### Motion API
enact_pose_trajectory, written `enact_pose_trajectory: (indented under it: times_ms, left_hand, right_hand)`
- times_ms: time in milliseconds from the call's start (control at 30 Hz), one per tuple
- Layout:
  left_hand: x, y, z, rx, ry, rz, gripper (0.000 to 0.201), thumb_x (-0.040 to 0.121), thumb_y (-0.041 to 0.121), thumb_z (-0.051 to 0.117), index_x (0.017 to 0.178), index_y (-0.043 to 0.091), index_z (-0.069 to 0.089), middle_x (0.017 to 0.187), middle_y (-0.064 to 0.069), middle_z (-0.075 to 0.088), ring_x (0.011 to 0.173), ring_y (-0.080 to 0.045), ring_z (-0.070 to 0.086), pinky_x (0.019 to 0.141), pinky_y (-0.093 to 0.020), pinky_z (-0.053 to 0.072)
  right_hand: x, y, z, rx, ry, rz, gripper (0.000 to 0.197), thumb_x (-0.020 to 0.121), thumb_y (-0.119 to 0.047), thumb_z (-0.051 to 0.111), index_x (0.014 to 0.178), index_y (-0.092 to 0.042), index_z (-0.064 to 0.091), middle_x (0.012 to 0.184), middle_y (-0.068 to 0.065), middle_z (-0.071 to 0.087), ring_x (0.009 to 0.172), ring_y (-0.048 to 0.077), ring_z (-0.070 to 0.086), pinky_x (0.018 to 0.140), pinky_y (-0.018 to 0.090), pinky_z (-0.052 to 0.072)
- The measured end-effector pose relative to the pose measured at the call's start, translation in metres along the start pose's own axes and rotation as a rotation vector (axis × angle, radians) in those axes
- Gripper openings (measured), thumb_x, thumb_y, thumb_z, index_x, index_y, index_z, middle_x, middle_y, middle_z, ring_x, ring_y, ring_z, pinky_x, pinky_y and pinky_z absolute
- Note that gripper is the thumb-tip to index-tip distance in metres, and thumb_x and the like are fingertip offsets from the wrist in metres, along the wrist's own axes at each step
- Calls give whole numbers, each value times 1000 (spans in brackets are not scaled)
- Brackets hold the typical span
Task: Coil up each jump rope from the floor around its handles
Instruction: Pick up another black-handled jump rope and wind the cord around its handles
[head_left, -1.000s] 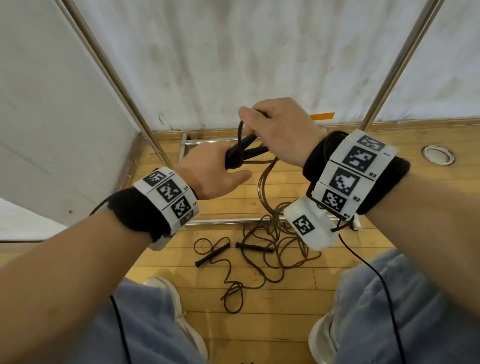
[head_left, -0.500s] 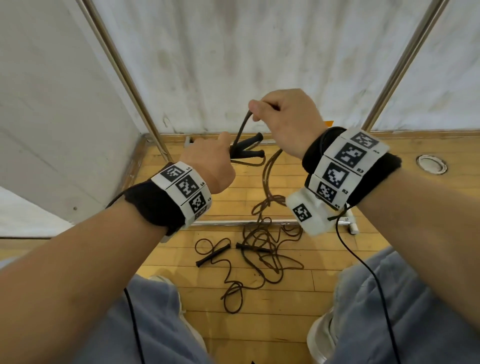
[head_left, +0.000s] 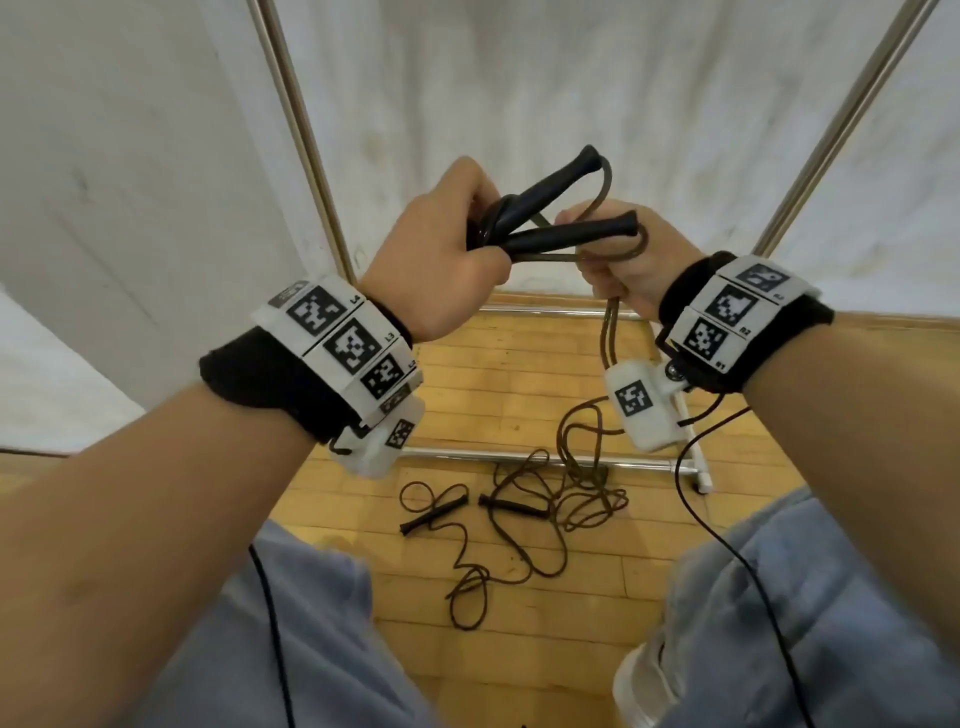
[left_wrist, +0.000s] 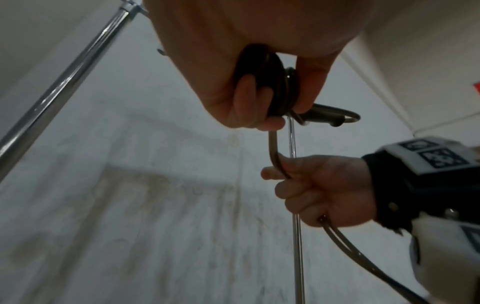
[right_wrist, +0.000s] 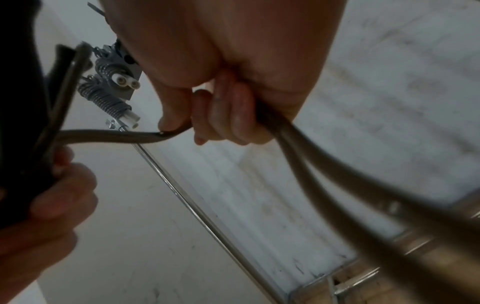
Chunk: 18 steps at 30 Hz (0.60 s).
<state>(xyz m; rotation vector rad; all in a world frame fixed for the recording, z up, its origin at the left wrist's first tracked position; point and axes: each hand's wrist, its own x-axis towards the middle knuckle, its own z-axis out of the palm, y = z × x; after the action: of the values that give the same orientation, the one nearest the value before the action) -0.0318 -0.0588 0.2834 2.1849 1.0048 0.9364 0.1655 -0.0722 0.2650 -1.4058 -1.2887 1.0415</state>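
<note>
My left hand (head_left: 447, 249) grips two black handles (head_left: 550, 208) of a jump rope, held up in front of the white wall, with a few turns of cord wound round their near ends. My right hand (head_left: 623, 254) holds the brown cord (head_left: 608, 332) just right of the handles; the cord hangs from it down to the floor. From the left wrist, the left hand (left_wrist: 249, 98) clasps the wound handles (left_wrist: 272, 86). From the right wrist, the right hand (right_wrist: 223, 115) closes round the cord (right_wrist: 337, 164). A second jump rope (head_left: 467, 545) lies loose on the floor.
Wooden floor (head_left: 488, 374) below, with a metal rack base bar (head_left: 519, 460) across it. Two slanted metal poles (head_left: 296, 130) rise against the white wall. My knees in blue trousers (head_left: 810, 623) frame the floor patch. Thin black cables (head_left: 727, 551) hang from both wrists.
Both hands have risen towards the wall. The handles now point up and to the right, and the right hand has dropped from above the handles to beside them, still holding the cord.
</note>
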Motion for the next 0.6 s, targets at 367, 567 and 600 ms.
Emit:
enact_pose_trajectory:
  times_ms: [367, 567, 600]
  left_hand:
    - [21, -6, -37, 23, 144, 40, 21, 94, 21, 53, 104, 16, 34, 79, 6, 50, 59, -6, 48, 46, -7, 35]
    - [24, 1, -31, 194, 142, 110, 22, 96, 21, 51, 105, 20, 31, 77, 10, 48, 59, -5, 50, 45, -12, 36]
    - [26, 4, -28, 219, 157, 111, 22, 96, 21, 51, 105, 21, 30, 77, 12, 48, 60, -5, 51, 46, -14, 33]
  right_hand:
    - [-32, -32, 60, -574, 35, -191, 41, 97, -41, 39, 70, -17, 59, 56, -10, 42, 46, 0, 40, 54, 22, 31]
    - [-29, -43, 52, -609, 52, -93, 34, 97, -32, 43, 71, -20, 59, 68, -3, 57, 62, 10, 52, 58, 21, 40]
    - [-29, -45, 49, -531, 56, -80, 32, 97, -29, 42, 73, -19, 60, 67, -2, 55, 60, 11, 51, 60, 23, 41]
